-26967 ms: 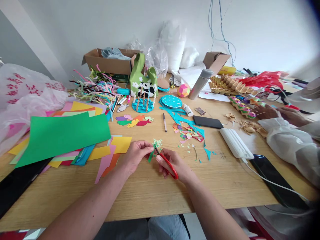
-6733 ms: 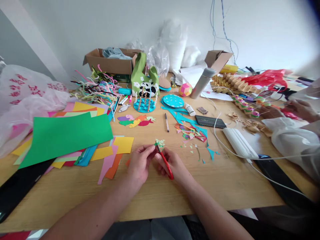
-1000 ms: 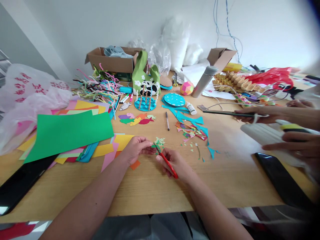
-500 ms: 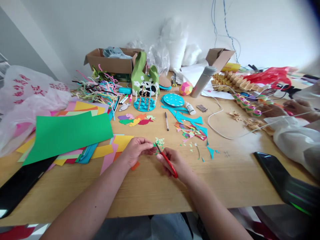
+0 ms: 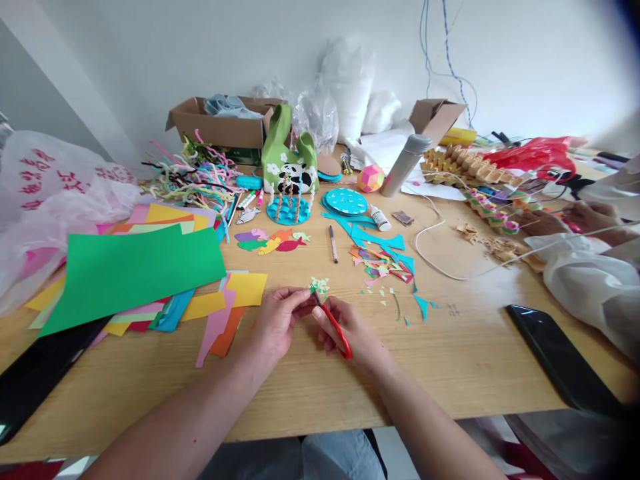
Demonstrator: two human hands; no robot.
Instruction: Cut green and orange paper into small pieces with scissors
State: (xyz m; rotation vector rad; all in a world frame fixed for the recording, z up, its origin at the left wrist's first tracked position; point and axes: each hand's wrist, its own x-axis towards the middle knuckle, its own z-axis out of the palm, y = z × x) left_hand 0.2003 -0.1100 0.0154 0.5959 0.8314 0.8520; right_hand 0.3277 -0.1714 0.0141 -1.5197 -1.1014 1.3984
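Observation:
My right hand is closed on red-handled scissors, whose blades point up and to the left. My left hand is pinched at the blade tips. A small bit of green paper shows at its fingertips, mostly hidden by the fingers. Just beyond the blades lies a little heap of pale green paper snippets. Farther off are several coloured paper fish and a pen. Right of the heap are multicoloured paper scraps and blue offcuts.
Green sheets top a paper pile on the left, over a dark device. A phone lies at the right. Blue discs, a grey bottle and a panda bag stand behind. Another person's hands work at far right.
My left hand has shifted slightly right and down, uncovering more of the orange and yellow paper. The scissors stay at its fingertips, handle slightly lower. The view has tilted a little.

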